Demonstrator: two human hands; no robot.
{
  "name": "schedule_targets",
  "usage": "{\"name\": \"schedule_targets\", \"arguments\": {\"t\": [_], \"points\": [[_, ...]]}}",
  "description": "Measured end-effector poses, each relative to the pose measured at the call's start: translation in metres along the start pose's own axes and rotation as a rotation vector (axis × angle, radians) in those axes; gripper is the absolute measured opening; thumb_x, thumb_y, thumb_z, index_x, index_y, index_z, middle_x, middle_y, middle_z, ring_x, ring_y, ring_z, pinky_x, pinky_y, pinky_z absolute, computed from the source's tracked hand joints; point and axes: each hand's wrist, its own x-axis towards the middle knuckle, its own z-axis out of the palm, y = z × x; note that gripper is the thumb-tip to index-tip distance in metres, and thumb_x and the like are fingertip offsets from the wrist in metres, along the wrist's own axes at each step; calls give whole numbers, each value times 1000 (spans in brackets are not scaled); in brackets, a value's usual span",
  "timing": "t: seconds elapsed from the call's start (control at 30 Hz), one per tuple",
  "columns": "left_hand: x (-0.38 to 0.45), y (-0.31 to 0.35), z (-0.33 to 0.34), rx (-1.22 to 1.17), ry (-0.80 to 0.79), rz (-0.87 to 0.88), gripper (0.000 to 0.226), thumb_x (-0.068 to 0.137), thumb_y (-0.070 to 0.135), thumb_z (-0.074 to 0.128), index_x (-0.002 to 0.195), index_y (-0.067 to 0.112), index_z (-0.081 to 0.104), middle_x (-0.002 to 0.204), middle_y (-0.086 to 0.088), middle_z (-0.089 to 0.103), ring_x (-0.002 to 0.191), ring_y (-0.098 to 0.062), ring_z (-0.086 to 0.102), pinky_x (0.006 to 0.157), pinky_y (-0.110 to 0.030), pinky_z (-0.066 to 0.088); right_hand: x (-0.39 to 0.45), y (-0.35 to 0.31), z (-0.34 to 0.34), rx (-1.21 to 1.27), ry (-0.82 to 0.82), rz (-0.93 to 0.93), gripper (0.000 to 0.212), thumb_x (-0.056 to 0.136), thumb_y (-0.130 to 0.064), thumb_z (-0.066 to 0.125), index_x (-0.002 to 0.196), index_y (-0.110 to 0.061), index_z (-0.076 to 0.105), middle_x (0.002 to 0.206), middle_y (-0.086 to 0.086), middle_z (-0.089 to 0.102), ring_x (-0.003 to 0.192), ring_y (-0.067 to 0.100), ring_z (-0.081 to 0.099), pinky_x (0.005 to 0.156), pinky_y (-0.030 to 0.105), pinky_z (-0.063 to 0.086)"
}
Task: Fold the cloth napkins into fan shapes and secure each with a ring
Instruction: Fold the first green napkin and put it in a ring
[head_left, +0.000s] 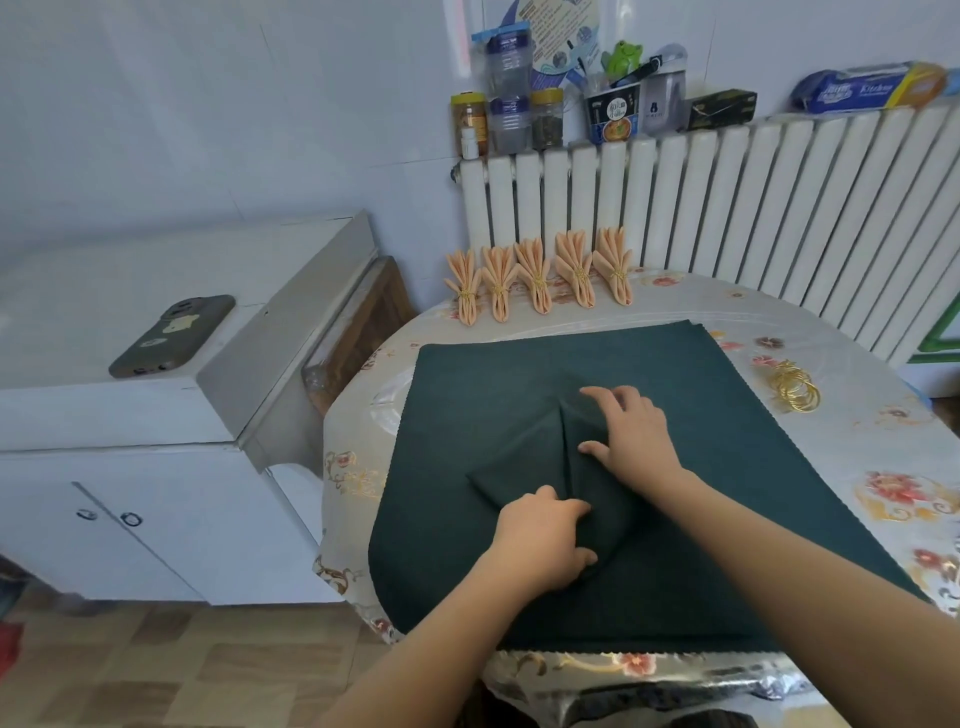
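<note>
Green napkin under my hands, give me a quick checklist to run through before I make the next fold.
1. Left hand holds the near end of the folded green napkin: ok.
2. Right hand rests on its far part: ok.
3. Folded napkin lies wholly on the flat green cloth, away from the table edge: ok.
4. Gold rings lie on the table to the right, not in either hand: ok.
5. Five finished peach fans stand apart at the far edge: ok.
6. Pleats even under the hands: cannot tell.
</note>
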Motion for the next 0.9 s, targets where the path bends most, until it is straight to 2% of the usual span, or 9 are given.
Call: {"name": "schedule_targets", "arguments": {"t": [0.07, 0.17, 0.4, 0.57, 0.63, 0.7, 0.73, 0.8, 0.9], "points": [[2, -1, -2, 31, -22, 13, 59, 91, 46, 55, 144, 30, 36, 131, -8, 46, 117, -27, 49, 95, -37, 42, -3, 10, 8, 37, -28, 23, 53, 87, -41, 61, 135, -25, 44, 122, 5, 55, 111, 25, 49, 94, 35, 39], [5, -1, -6, 73, -51, 32, 59, 91, 48, 54, 144, 30, 37, 129, -8, 48, 116, -25, 50, 91, -36, 43, -7, 16, 17, 9, -22, 3, 42, 94, -40, 50, 133, -27, 50, 121, 2, 57, 111, 24, 49, 92, 34, 39], [12, -1, -11, 115, -101, 58, 57, 92, 49, 52, 144, 29, 38, 127, -8, 50, 116, -24, 50, 88, -36, 44, -14, 13, 26, -183, -66, 51, 43, 100, -43, 25, 142, -41, 33, 132, -5, 44, 118, 22, 38, 95, 33, 30], [22, -8, -19, -10, -171, 71, 43, 97, 33, 50, 139, 27, 47, 126, 0, 60, 117, -20, 52, 89, -30, 43, -15, 12, 19, -152, -178, 31, 44, 100, -39, 28, 144, -37, 30, 136, -4, 38, 123, 23, 33, 101, 35, 25], [24, -12, -24, -76, -184, 64, 41, 96, 24, 53, 137, 27, 51, 126, 0, 61, 115, -20, 53, 86, -26, 41, -32, 11, 17, -3, -21, -16, 40, 95, -27, 47, 135, -26, 49, 128, 1, 49, 119, 27, 40, 97, 37, 29], [25, -16, -25, -118, -188, 62, 44, 92, 15, 57, 135, 27, 53, 123, -1, 63, 112, -20, 55, 80, -23, 39, -57, 8, 15, 156, 225, -45, 28, 82, -13, 64, 110, -17, 68, 103, 2, 60, 102, 28, 51, 84, 37, 36], [25, -18, -25, -133, -186, 66, 46, 90, 13, 59, 134, 28, 55, 120, -1, 65, 109, -19, 57, 78, -23, 39, -72, 4, 12, 215, 317, -63, 20, 78, -14, 65, 97, -17, 71, 92, -1, 61, 95, 23, 52, 79, 34, 36], [27, -22, -24, -170, -176, 73, 46, 86, 14, 65, 130, 29, 58, 108, -2, 69, 92, -13, 60, 72, -22, 37, -103, -7, 4, 289, 331, -133, 13, 78, -27, 57, 82, -22, 69, 81, -9, 60, 84, 14, 50, 72, 29, 36], [29, -29, -22, -270, -179, 67, 47, 83, 16, 70, 126, 30, 61, 81, 2, 65, 68, -4, 52, 69, -20, 40, -131, -25, 1, 294, 173, -266, 20, 75, -43, 56, 81, -28, 68, 80, -16, 60, 77, 9, 52, 68, 25, 45]]}}
